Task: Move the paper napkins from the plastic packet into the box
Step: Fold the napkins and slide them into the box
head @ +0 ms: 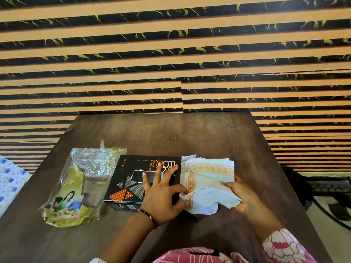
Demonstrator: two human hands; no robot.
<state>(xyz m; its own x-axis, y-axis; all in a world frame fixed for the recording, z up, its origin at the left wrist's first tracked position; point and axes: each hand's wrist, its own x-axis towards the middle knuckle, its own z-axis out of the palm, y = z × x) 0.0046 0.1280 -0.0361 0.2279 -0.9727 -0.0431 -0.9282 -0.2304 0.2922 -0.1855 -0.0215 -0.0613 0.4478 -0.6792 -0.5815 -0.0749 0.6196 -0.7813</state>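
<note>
A black box (131, 179) with orange and grey triangles lies flat in the middle of the table. My left hand (163, 194) rests on its right half with fingers spread, the thumb touching the napkins. White paper napkins (209, 177) with an orange patterned border sit stacked at the box's right side. My right hand (241, 194) grips the near right edge of that stack, bending several sheets. The crumpled clear and gold plastic packet (79, 185) lies to the left of the box and looks empty.
The dark wooden table (171, 135) stands against a wall of black and tan stripes. A blue-flowered cloth (9, 179) lies off the table's left edge. Dark objects and a cable sit on the floor at the right (322, 188).
</note>
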